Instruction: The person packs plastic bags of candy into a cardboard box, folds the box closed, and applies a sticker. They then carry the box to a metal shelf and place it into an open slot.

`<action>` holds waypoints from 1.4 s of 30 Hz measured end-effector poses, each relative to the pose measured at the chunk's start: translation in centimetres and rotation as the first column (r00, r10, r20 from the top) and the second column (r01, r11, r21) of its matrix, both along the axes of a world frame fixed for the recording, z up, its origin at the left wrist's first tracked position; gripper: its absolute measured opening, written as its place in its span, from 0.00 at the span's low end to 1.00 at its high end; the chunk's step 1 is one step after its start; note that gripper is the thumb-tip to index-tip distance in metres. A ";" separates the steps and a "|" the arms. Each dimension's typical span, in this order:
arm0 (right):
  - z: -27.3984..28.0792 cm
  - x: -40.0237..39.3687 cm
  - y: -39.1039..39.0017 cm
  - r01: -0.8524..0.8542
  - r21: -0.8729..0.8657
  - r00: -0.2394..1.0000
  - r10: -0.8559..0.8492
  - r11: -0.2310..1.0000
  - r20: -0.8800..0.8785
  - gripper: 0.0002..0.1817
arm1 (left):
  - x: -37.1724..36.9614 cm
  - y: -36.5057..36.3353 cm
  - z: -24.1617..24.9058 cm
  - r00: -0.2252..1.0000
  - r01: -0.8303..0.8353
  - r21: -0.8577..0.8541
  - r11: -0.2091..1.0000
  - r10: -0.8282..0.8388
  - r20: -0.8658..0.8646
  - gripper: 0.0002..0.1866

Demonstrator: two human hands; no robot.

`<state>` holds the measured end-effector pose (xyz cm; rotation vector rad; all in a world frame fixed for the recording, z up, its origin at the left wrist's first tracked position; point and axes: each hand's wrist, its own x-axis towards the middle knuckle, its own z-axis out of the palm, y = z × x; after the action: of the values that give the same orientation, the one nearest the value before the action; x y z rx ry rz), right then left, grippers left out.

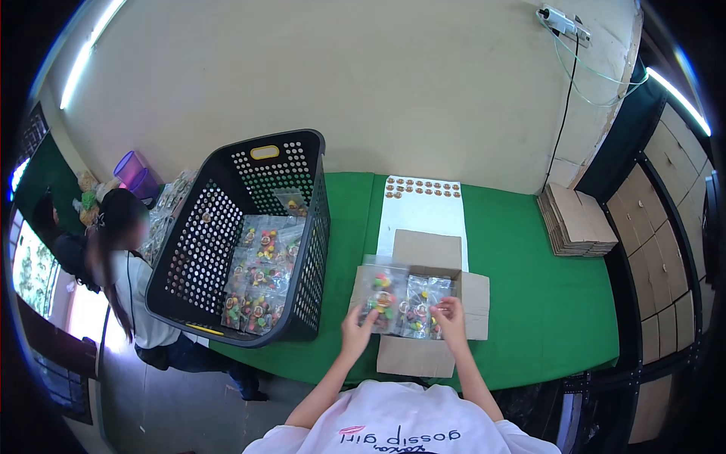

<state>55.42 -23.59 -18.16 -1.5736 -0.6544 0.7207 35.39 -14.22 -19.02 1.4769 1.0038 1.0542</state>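
Note:
My left hand (357, 331) grips the lower left edge of a clear candy packet (384, 296), which hangs over the left side of an open cardboard box (475, 306). Inside the box, more clear packets (416, 309) of colourful candy stand side by side. My right hand (451, 318) is at the right side of these packets, its thumb and fingers pinched at a packet's edge. The box flaps are folded outward. To the left, a black perforated basket (306, 280) holds many similar packets (265, 276).
A white sheet (423, 216) with rows of round stickers lies behind the box on the green cloth (537, 303). Flattened cardboard (578, 219) is stacked at the back right. Two people (136, 272) are at the far left, near purple containers (136, 172).

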 end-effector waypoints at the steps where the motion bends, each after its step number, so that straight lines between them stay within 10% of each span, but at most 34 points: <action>1: -1.9 1.4 -0.4 0.043 -0.047 0.987 -0.035 0.998 0.154 0.22 | -0.8 0.5 -0.3 0.996 -0.069 -0.013 0.998 0.070 0.062 0.19; 5: -4.6 5.8 -4.0 0.236 -0.309 0.789 0.004 0.921 0.614 0.30 | -5.3 2.0 -4.4 0.951 -0.286 0.049 0.957 0.290 -0.104 0.17; 8: -4.7 7.0 -5.8 0.405 -0.514 0.829 -0.066 0.756 0.556 0.33 | -8.2 1.9 -11.2 0.804 -0.231 0.194 0.953 0.299 -0.513 0.16; 11: -4.8 7.3 -7.2 0.443 -0.590 0.848 -0.103 0.675 0.520 0.35 | -7.9 0.9 -10.5 0.804 -0.254 0.052 0.966 0.241 -0.544 0.18; 21: -10.3 8.4 -10.4 0.367 -0.367 0.925 -0.379 0.855 0.043 0.34 | -5.3 0.9 -8.7 0.665 0.003 0.426 0.905 0.316 -0.676 0.21; 25: -9.0 8.5 -11.6 0.329 -0.191 0.826 -0.380 0.925 -0.416 0.19 | -4.7 1.0 -7.9 0.972 -0.090 0.073 0.993 0.104 -0.210 0.19; 29: -7.6 8.0 -11.7 0.333 -0.104 0.796 -0.338 0.937 -0.503 0.11 | -2.7 0.2 -4.9 0.965 0.016 -0.202 0.979 0.039 0.261 0.19; 32: -5.8 7.3 -11.2 0.362 -0.078 0.793 -0.351 0.929 -0.498 0.10 | -1.3 -1.4 -1.4 0.845 0.488 0.189 0.852 -0.407 -0.347 0.22; 35: -5.2 7.4 -11.0 0.351 -0.045 0.808 -0.327 0.935 -0.490 0.10 | -0.3 -1.1 -2.6 0.719 0.653 0.307 0.693 -0.438 -0.540 0.27; 42: -2.9 5.0 -9.1 0.274 0.065 0.941 -0.254 0.959 -0.223 0.12 | -0.5 0.6 -2.6 0.731 0.635 0.223 0.739 -0.484 -0.481 0.17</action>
<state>60.41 -32.67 -21.06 -1.4375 -0.3066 0.6347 34.90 -13.66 -21.58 2.2036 0.5314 0.5034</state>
